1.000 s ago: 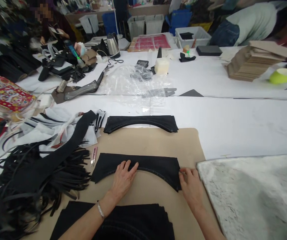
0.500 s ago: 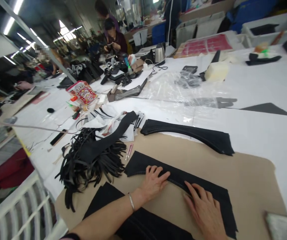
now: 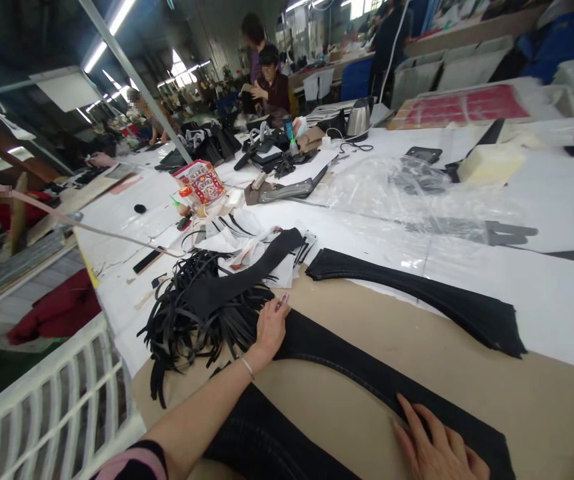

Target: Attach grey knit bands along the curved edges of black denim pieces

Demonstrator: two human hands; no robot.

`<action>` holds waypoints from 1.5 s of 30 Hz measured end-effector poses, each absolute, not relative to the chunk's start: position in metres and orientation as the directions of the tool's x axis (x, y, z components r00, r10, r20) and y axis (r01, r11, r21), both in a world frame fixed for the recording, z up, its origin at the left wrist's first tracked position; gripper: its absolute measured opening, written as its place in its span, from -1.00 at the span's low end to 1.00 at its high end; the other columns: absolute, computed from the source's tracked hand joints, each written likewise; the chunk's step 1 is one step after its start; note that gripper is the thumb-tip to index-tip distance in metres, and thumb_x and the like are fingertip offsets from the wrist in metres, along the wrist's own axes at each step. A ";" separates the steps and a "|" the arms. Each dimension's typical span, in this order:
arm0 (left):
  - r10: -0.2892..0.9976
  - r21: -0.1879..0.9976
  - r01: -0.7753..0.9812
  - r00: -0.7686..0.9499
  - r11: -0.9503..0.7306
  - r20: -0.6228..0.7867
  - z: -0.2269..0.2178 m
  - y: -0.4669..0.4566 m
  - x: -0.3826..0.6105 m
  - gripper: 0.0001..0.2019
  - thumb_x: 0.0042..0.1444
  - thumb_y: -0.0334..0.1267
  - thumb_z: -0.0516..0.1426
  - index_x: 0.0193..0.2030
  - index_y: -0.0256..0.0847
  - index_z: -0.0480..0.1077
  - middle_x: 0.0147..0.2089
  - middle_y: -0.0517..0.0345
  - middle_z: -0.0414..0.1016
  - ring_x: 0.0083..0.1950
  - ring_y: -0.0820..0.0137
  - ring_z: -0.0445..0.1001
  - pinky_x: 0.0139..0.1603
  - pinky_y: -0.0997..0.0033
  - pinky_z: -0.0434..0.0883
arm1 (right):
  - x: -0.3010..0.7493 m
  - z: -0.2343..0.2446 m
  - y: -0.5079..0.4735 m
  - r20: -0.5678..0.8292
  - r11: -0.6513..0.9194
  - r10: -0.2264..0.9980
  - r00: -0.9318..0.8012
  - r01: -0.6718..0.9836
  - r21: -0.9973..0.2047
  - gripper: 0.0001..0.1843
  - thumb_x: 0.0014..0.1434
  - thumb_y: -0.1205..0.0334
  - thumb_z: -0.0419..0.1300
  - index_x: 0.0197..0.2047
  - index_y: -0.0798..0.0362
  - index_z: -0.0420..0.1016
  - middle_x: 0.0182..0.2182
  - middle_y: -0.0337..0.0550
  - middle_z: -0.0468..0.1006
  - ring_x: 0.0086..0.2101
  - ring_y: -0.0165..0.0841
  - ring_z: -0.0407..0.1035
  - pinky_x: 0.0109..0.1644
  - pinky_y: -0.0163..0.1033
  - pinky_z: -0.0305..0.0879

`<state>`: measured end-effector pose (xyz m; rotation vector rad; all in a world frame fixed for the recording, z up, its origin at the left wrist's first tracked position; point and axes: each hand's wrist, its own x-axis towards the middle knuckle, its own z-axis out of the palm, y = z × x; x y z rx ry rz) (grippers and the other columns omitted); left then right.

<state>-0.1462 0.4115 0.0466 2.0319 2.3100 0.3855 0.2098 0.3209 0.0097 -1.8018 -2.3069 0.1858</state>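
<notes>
My left hand (image 3: 271, 328) is at the left end of a long, curved black fabric or leather piece (image 3: 337, 347). Its fingers close around a slim pink tool (image 3: 283, 302), whose exact kind is too small to make out. Fingers bent and apart, my right hand (image 3: 439, 443) rests on the lower edge of that same black piece, toward its right end. Nearest me is another black piece (image 3: 267, 427), partly under my left forearm. A third curved black piece (image 3: 417, 290) lies farther back. All are on or beside a tan board (image 3: 347, 393).
Black strips (image 3: 187, 333) are heaped to the left, with white scraps (image 3: 261, 250) behind. Clear plastic sheeting (image 3: 381, 193), a yellowish block (image 3: 491, 163), a red patterned box (image 3: 201, 181) and a kettle (image 3: 359, 120) stand across the white table. White slatted rack (image 3: 67, 400) at lower left; people work beyond.
My left hand has left the middle of the black piece and moved to its left end, onto the pink tool. My right hand stays on the piece's edge. The view has shifted left.
</notes>
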 end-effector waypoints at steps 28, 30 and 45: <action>0.966 0.319 0.945 0.017 0.068 -0.258 0.107 0.153 -0.188 -0.64 0.22 -0.45 -0.01 0.13 -0.12 0.33 0.04 0.04 0.41 0.03 0.24 0.35 0.04 0.19 0.38 | 0.003 0.069 0.246 -0.118 0.617 0.621 -0.775 0.576 -0.536 -0.72 0.30 0.38 -0.05 0.01 0.04 0.36 -0.19 -0.10 0.46 -0.17 -0.27 0.37 -0.07 -0.16 0.33; 0.962 0.312 0.948 0.026 0.063 -0.271 0.104 0.148 -0.183 -0.60 0.21 -0.46 -0.01 0.16 -0.13 0.30 0.07 0.01 0.39 0.06 0.22 0.34 0.05 0.15 0.37 | -0.010 0.065 0.249 -0.115 0.668 0.581 -0.805 0.553 -0.498 -0.75 0.26 0.43 -0.01 -0.07 0.05 0.39 -0.24 -0.10 0.46 -0.19 -0.25 0.37 -0.12 -0.16 0.31; 0.962 0.295 0.953 0.019 0.065 -0.272 0.084 0.133 -0.186 -0.50 0.14 -0.45 0.00 0.25 -0.18 0.22 0.19 -0.07 0.34 0.19 0.12 0.25 0.18 0.07 0.27 | -0.055 0.065 0.256 -0.078 0.807 0.450 -0.890 0.442 -0.391 -0.79 0.16 0.50 0.01 -0.18 0.09 0.35 -0.29 -0.06 0.44 -0.27 -0.25 0.34 -0.27 -0.20 0.27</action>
